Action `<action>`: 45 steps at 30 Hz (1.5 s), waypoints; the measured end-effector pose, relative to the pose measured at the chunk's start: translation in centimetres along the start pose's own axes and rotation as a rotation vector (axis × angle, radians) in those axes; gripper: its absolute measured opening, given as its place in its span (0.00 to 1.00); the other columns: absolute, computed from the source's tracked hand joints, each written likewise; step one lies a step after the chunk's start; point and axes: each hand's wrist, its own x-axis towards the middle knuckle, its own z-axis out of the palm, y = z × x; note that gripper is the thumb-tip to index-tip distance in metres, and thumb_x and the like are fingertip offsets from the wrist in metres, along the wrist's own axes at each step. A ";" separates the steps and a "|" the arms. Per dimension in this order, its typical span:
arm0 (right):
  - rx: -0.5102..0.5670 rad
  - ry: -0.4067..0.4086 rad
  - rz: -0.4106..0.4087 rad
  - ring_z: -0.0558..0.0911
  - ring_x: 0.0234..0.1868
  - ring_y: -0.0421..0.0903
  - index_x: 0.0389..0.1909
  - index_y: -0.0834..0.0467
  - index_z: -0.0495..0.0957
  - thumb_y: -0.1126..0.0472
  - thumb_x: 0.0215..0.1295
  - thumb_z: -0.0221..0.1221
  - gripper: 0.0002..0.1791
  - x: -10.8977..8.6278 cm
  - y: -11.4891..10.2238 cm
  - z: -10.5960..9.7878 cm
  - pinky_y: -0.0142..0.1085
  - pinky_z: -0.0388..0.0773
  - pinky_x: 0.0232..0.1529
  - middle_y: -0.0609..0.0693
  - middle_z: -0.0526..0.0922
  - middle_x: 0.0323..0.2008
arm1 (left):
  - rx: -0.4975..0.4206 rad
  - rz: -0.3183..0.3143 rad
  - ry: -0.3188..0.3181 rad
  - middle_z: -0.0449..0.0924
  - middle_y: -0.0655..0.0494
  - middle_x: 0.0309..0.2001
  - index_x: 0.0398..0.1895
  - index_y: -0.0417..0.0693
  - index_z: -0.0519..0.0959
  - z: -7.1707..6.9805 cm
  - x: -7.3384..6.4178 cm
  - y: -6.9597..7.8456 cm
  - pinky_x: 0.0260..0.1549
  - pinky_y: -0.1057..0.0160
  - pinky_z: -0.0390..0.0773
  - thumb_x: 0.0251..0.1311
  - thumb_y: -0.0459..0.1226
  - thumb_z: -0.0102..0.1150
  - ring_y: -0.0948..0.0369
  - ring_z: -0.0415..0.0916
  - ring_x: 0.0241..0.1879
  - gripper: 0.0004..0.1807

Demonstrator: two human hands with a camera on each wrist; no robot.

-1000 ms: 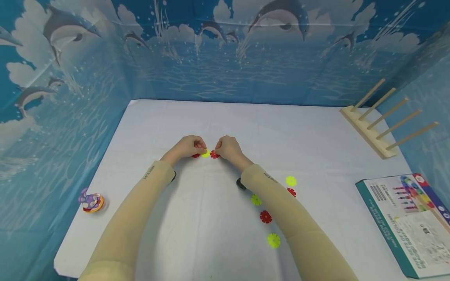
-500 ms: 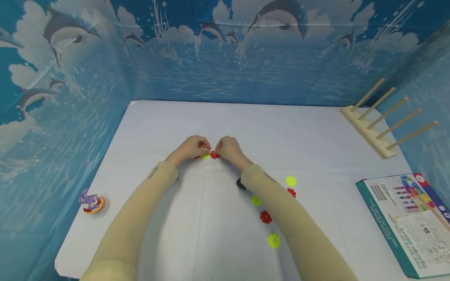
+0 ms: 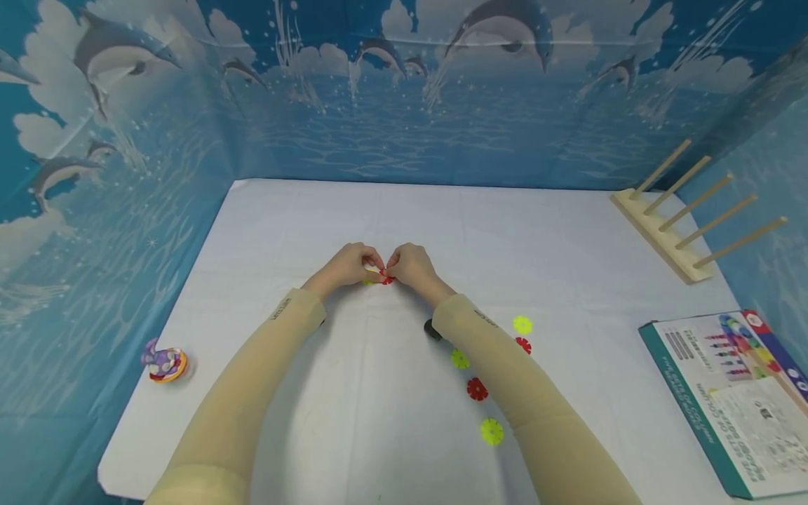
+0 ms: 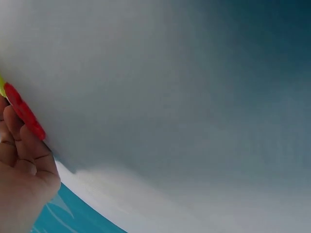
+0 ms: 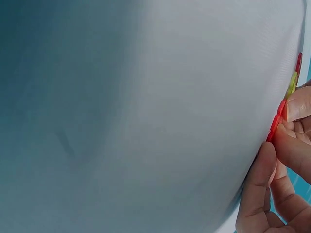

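A red notched flower-shaped disc (image 3: pixel 387 280) sits between my two hands near the middle of the table. My left hand (image 3: pixel 349 264) pinches its left side, and my right hand (image 3: pixel 412 267) pinches its right side. Edge to edge with it in the right wrist view are a yellow disc (image 5: pixel 291 85) and a darker red disc (image 5: pixel 299 62), in a row. In the head view the left fingers cover most of the yellow disc and hide the darker red one. Left fingers (image 4: pixel 29 141) lie along the red disc (image 4: pixel 24 111) in the left wrist view.
Several loose yellow and red discs (image 3: pixel 477 389) lie around the right forearm. A wooden rack with upright pegs (image 3: pixel 663 235) stands at the back right, a printed box (image 3: pixel 732 407) at the front right. A small purple toy (image 3: pixel 165 362) sits near the left edge.
My left hand has slid right along the row, from the yellow disc to the red one, and now nearly meets my right hand. The right hand has stayed in place.
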 end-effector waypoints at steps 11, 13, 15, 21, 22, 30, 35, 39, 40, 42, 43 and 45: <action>0.081 -0.097 0.020 0.77 0.31 0.42 0.41 0.61 0.85 0.58 0.66 0.61 0.11 -0.1 1.2 -1.9 0.30 0.72 0.33 0.52 0.85 0.33 | -0.004 -0.006 0.009 0.81 0.51 0.44 0.40 0.47 0.85 -0.1 0.3 0.3 0.53 0.56 0.71 0.54 0.40 0.73 0.54 0.72 0.49 0.12; 0.102 -0.115 0.013 0.78 0.34 0.43 0.43 0.60 0.84 0.57 0.66 0.60 0.12 -0.6 1.7 -2.7 0.32 0.74 0.37 0.52 0.85 0.34 | -0.006 -0.012 0.008 0.81 0.51 0.44 0.40 0.47 0.84 -0.1 0.3 0.4 0.53 0.56 0.71 0.54 0.40 0.73 0.55 0.71 0.48 0.12; 0.112 -0.125 0.000 0.79 0.37 0.44 0.45 0.59 0.84 0.56 0.67 0.59 0.13 -1.3 2.1 -3.7 0.34 0.75 0.42 0.52 0.86 0.37 | -0.004 -0.017 0.009 0.80 0.51 0.44 0.40 0.47 0.84 -0.2 0.3 0.4 0.53 0.56 0.70 0.54 0.40 0.73 0.55 0.71 0.48 0.12; 0.129 -0.203 -0.037 0.80 0.48 0.49 0.51 0.59 0.82 0.55 0.69 0.58 0.16 -4.7 3.8 -6.7 0.43 0.76 0.55 0.55 0.84 0.47 | -0.004 -0.021 0.018 0.79 0.51 0.44 0.40 0.47 0.83 -0.4 0.3 0.5 0.53 0.56 0.70 0.55 0.39 0.72 0.54 0.70 0.49 0.11; 0.125 -0.221 -0.047 0.80 0.50 0.49 0.52 0.58 0.81 0.55 0.69 0.58 0.16 -5.3 4.2 -7.0 0.44 0.76 0.56 0.55 0.84 0.49 | -0.007 -0.022 0.018 0.79 0.51 0.44 0.40 0.47 0.83 -0.5 0.2 0.5 0.53 0.56 0.70 0.55 0.39 0.72 0.54 0.70 0.49 0.11; 0.123 -0.323 -0.116 0.79 0.47 0.47 0.50 0.57 0.82 0.57 0.67 0.60 0.13 -9.9 8.3 -7.6 0.45 0.75 0.54 0.51 0.85 0.47 | -0.034 -0.042 0.012 0.77 0.49 0.45 0.40 0.47 0.83 -0.4 0.0 0.6 0.53 0.56 0.70 0.55 0.38 0.71 0.54 0.68 0.49 0.10; 0.127 -0.355 -0.087 0.82 0.40 0.42 0.44 0.56 0.83 0.59 0.64 0.63 0.10 -12.6 10.1 -6.6 0.38 0.78 0.46 0.47 0.86 0.39 | -0.039 -0.047 -0.002 0.77 0.50 0.45 0.40 0.48 0.83 0.2 -0.2 0.5 0.53 0.56 0.69 0.55 0.39 0.71 0.54 0.68 0.50 0.11; 0.114 -0.344 -0.065 0.80 0.37 0.41 0.41 0.56 0.83 0.60 0.61 0.66 0.09 -14.1 10.9 -5.8 0.34 0.78 0.39 0.45 0.85 0.35 | -0.045 -0.052 -0.001 0.77 0.51 0.46 0.39 0.49 0.83 0.4 -0.2 0.4 0.53 0.56 0.69 0.55 0.40 0.71 0.54 0.68 0.51 0.11; 0.111 -0.339 -0.062 0.80 0.36 0.41 0.41 0.56 0.82 0.60 0.60 0.67 0.10 -14.4 10.9 -5.8 0.34 0.77 0.38 0.45 0.84 0.35 | -0.046 -0.054 0.001 0.77 0.51 0.46 0.39 0.49 0.83 0.4 -0.3 0.4 0.54 0.56 0.69 0.55 0.40 0.71 0.54 0.68 0.51 0.10; 0.111 -0.329 -0.056 0.79 0.36 0.41 0.42 0.57 0.82 0.61 0.58 0.68 0.11 -14.7 10.9 -5.6 0.34 0.77 0.37 0.46 0.84 0.35 | -0.045 -0.055 0.003 0.76 0.51 0.46 0.39 0.49 0.83 0.4 -0.3 0.4 0.54 0.56 0.69 0.55 0.40 0.71 0.54 0.68 0.51 0.10; 0.113 -0.322 -0.046 0.79 0.36 0.42 0.42 0.57 0.82 0.62 0.57 0.68 0.12 -14.9 10.8 -5.5 0.34 0.77 0.35 0.46 0.83 0.35 | -0.043 -0.054 0.004 0.77 0.51 0.46 0.39 0.49 0.83 0.4 -0.3 0.4 0.54 0.56 0.69 0.55 0.40 0.71 0.54 0.68 0.51 0.10; 0.103 -0.310 -0.054 0.77 0.37 0.42 0.42 0.58 0.82 0.63 0.56 0.69 0.13 -15.1 10.7 -5.3 0.34 0.77 0.35 0.47 0.81 0.35 | -0.040 -0.051 0.005 0.77 0.51 0.46 0.40 0.49 0.83 0.3 -0.3 0.4 0.54 0.56 0.69 0.56 0.40 0.71 0.54 0.68 0.51 0.10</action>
